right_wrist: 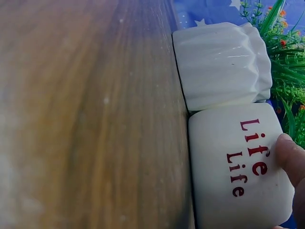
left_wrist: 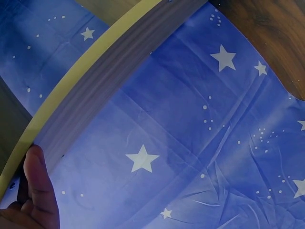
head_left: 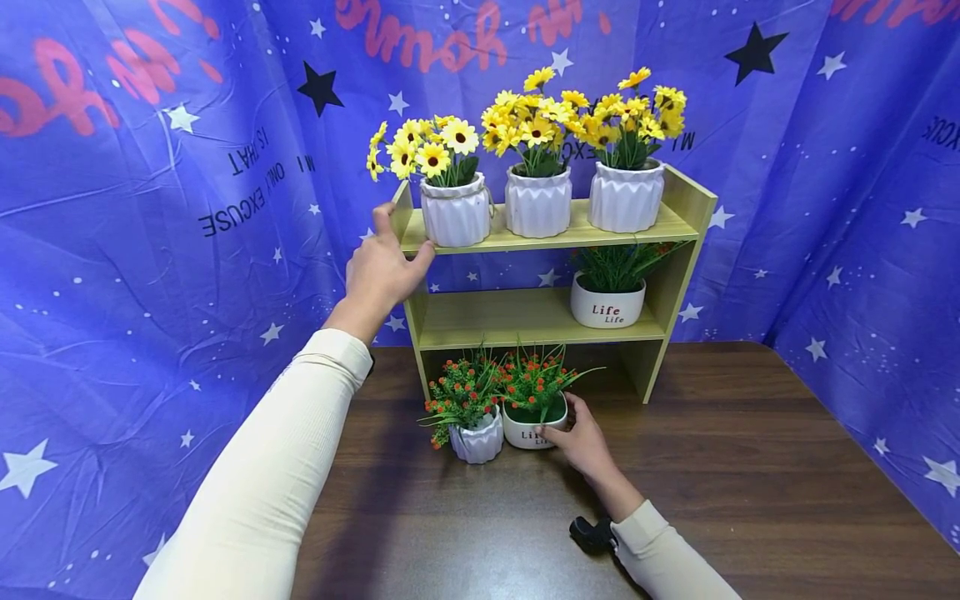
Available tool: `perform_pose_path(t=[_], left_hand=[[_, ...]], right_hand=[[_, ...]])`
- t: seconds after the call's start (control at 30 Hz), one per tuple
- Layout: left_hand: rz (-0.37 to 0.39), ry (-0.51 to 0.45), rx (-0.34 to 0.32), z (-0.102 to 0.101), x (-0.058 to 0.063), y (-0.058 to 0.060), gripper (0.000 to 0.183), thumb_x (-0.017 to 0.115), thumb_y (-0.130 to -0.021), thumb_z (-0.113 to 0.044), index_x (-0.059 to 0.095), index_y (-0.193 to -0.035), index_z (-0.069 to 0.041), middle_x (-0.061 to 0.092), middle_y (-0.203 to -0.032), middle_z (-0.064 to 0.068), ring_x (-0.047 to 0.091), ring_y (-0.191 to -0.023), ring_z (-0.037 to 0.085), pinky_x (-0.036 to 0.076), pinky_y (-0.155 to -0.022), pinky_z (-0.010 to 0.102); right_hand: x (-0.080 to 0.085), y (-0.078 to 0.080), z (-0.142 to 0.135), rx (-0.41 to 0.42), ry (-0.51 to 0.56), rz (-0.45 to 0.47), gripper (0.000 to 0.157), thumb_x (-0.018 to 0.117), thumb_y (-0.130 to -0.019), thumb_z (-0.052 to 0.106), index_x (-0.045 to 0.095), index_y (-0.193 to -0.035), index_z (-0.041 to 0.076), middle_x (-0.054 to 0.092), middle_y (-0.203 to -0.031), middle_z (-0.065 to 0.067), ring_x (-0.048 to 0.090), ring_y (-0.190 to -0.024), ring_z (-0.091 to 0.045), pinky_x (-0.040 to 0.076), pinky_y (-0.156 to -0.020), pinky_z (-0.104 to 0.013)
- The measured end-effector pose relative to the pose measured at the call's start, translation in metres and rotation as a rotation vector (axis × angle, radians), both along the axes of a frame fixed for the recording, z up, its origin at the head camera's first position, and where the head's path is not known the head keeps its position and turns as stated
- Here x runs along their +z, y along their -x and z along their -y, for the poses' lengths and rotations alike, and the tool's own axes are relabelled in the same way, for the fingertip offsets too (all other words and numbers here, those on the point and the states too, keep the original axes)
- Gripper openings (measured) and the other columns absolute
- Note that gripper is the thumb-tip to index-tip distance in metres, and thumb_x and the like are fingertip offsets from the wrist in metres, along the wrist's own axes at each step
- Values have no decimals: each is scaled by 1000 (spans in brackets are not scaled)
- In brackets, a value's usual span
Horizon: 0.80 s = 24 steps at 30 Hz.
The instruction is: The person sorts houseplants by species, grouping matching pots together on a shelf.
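My left hand (head_left: 382,271) grips the upper left side of a light wooden shelf (head_left: 540,321); in the left wrist view its thumb (left_wrist: 39,174) lies against the edge of the side panel. With my right hand (head_left: 583,440) I hold a white "Life" planter (head_left: 523,433) of green grass and red flowers, thumb on its front and fingers at its right side. The planter stands on the table before the shelf. Close on its left is a white ribbed pot (head_left: 477,439) with red-flowered greenery; in the right wrist view the ribbed pot (right_wrist: 224,67) adjoins the planter (right_wrist: 238,200).
Three white ribbed pots (head_left: 538,204) with yellow flowers line the top board. Another "Life" planter (head_left: 607,304) with green grass stands at the right of the middle board. Behind the brown table (head_left: 750,483) hangs a blue star-patterned cloth (head_left: 187,317).
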<state>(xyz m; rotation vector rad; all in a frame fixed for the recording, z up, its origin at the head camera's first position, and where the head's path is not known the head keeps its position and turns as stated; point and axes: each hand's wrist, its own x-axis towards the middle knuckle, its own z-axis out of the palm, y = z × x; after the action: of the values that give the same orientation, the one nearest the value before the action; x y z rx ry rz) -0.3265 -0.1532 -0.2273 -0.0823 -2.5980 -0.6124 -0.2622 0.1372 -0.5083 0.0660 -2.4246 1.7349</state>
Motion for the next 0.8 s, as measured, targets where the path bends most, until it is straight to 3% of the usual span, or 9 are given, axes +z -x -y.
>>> perform_pose_path(t=[0.37,0.63,0.8], left_hand=[[5,5,0,0,0,0,78,50,-91,-59,14,-148,-20,58,-87,18,59,-75,37,46,-64,49],[7,6,7,0,1,-1,78,50,-91,-59,13,-148,-21,58,-89,19,59,-74,36,47,-64,49],[12,7,-1,0,1,-1,78,50,-91,-59,13,-148,-20,58,-89,19,59,-75,36,47,-65,49]], right_hand=[[-2,2,-2,-30,-21,-13,75,84,-77,13,47,-140,0,57,-132,-23,51,-123,-37,35,-104,-49],[8,-5,-8,-53,-2,2,74,85,-78,15,49,-142,5,56,-136,-20,49,-127,-35,34,-106,-49],[12,-11,-14,-56,-14,15,75,85,-78,18,48,-143,7,58,-136,-17,53,-123,-30,40,-99,-42]])
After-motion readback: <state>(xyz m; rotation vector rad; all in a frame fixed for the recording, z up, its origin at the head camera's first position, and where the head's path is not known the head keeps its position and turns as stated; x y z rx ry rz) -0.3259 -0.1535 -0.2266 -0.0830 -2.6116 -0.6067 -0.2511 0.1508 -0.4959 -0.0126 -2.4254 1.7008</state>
